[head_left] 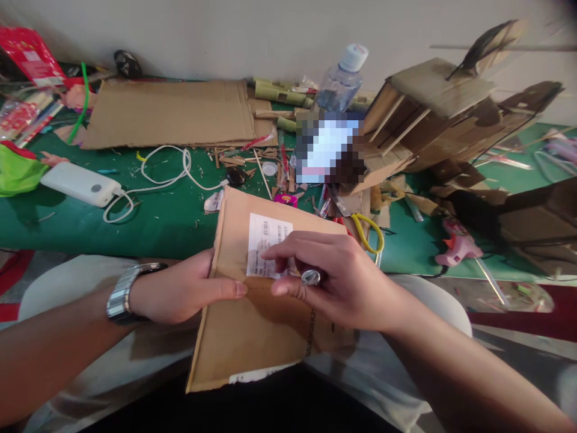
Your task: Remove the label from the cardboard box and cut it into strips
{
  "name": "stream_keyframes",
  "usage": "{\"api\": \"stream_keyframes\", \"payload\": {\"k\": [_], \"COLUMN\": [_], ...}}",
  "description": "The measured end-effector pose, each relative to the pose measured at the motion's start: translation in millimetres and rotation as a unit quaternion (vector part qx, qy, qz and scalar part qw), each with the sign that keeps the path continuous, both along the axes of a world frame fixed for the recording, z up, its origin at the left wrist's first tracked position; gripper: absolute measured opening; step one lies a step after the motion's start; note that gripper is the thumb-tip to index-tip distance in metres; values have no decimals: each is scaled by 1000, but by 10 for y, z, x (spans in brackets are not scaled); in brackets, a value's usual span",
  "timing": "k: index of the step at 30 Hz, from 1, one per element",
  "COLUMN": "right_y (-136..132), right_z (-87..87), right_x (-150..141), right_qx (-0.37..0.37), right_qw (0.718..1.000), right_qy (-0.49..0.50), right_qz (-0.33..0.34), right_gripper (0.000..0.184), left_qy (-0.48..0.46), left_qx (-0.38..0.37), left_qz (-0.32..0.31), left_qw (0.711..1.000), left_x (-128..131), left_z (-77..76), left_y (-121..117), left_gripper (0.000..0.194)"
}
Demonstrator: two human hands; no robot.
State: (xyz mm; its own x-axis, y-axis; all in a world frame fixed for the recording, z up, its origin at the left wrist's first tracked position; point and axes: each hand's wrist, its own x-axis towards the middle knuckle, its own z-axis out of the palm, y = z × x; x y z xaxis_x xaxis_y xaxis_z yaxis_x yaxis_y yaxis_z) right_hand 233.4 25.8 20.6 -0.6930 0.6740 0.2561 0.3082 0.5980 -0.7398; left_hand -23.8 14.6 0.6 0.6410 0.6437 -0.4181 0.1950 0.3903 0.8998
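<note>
A brown cardboard piece with a white shipping label rests over my lap. My left hand, a metal watch on its wrist, grips the cardboard's left edge with the thumb on top. My right hand is closed round a small tool with a round metal end, pressed on the cardboard just below the label. The tool's tip is hidden under my fingers.
On the green table lie a flat cardboard sheet, a white power bank with its cable, a water bottle, cardboard scraps, yellow-handled scissors and a pink glue gun. A cardboard model stands at the right.
</note>
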Motion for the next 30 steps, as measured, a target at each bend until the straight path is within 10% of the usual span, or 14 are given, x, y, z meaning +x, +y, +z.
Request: {"api": "stream_keyframes", "payload": {"k": [22,30], "right_y": [-75,-59], "right_z": [34,38], "right_x": [8,16], "right_qx": [195,113], "right_qw": [977,990], "right_qy": [-88,-86], "right_qz": [16,7], "right_gripper": [19,19], "left_qy": [-60,-65], "left_qx": [-45,-38], "left_qz": [62,2], "left_qw": [995,997], "left_x": [52,68], "left_z": [-7,10], "left_y": [-48,-27], "left_gripper": [57,52]}}
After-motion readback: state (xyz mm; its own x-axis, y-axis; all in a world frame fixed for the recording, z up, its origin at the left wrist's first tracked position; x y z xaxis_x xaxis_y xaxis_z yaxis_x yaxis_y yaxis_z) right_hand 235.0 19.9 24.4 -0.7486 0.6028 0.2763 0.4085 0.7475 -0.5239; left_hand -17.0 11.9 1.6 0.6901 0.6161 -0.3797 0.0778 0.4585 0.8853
